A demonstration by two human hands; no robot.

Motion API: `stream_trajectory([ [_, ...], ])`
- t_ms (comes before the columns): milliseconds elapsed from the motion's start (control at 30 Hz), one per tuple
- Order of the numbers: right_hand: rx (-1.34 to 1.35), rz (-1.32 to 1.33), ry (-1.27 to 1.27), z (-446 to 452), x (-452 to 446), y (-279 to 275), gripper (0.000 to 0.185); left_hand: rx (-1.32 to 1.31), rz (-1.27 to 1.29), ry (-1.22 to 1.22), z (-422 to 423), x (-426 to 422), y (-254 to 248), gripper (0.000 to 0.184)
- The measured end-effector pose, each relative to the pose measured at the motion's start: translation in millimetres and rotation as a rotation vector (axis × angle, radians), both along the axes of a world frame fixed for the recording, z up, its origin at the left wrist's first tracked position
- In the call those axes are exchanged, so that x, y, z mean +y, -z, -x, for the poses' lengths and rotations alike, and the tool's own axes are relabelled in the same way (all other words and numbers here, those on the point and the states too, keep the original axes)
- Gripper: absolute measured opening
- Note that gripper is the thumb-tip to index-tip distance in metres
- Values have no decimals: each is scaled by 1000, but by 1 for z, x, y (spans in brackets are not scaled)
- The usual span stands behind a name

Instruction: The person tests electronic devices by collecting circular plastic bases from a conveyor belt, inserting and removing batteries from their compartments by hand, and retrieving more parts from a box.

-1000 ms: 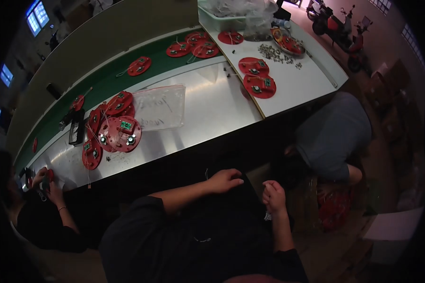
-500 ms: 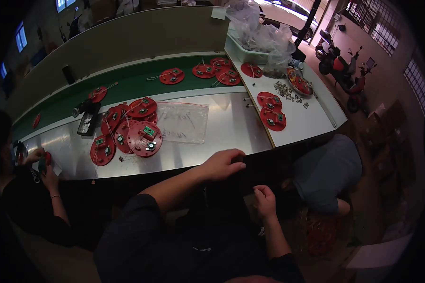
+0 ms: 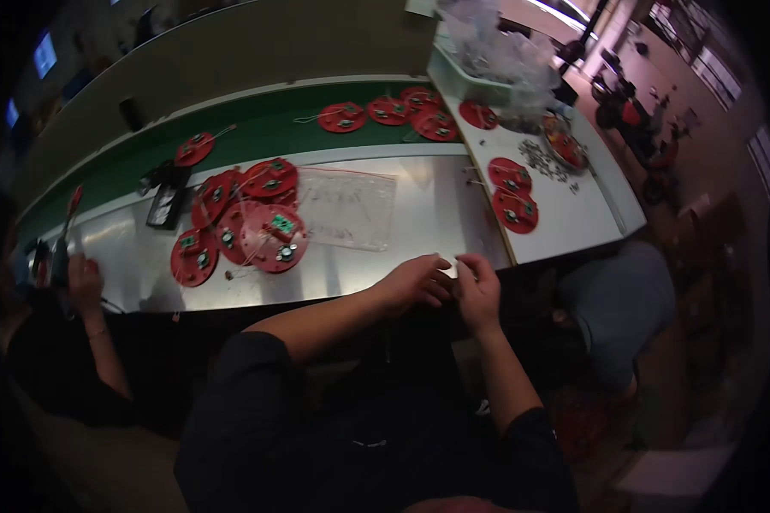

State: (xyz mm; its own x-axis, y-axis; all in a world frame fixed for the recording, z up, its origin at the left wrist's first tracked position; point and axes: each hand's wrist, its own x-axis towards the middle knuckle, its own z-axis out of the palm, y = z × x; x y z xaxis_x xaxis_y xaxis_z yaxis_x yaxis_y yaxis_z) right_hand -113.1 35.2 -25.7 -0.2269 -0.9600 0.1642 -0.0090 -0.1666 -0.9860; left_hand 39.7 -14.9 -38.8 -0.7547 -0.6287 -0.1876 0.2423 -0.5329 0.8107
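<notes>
My left hand [image 3: 412, 284] and my right hand [image 3: 479, 292] meet with their fingertips close together, just over the front edge of the metal worktop [image 3: 432, 205]. The fingers of both are bent and pinched inward. Whatever may be between them is too small and blurred to make out. Left of my hands lies a flat clear plastic bag [image 3: 351, 209] with handwriting on it. Beyond it is a pile of red round discs [image 3: 274, 239] carrying small green circuit boards and thin wires.
More red discs lie on the green strip [image 3: 265, 132] and the white side table [image 3: 556, 227]. That table also holds scattered small metal parts [image 3: 543, 162] and a pale green bin [image 3: 470, 81] of plastic bags. A co-worker's hand [image 3: 85, 286] is at left; another person [image 3: 620, 303] bends at right.
My hands, apart before, have come together at the fingertips; my right hand rose toward the worktop edge. The co-worker at left now holds up a tool. The view has shifted slightly.
</notes>
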Motion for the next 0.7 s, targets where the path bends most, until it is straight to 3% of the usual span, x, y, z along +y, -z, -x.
stream_trajectory([
  [100,301,230,110,-22,-27,2,16,235,-117,15,4,1,19,65],
  [167,347,239,123,-37,-32,-5,15,231,-107,-228,15,1,7,66],
  [233,333,223,173,-43,-37,1,15,228,-58,-187,10,-8,5,66],
  [300,327,207,215,-45,-42,8,13,103,55,-296,13,-11,7,64],
  [400,420,248,236,-43,-53,11,11,38,11,-352,25,-15,11,61],
  [467,691,263,282,-36,-60,9,12,100,-56,-333,30,-26,10,57],
  [600,751,338,259,-28,-70,0,14,248,-215,-271,35,-45,3,53],
  [700,629,336,211,-30,-78,-7,18,362,-304,-201,34,-61,4,47],
])
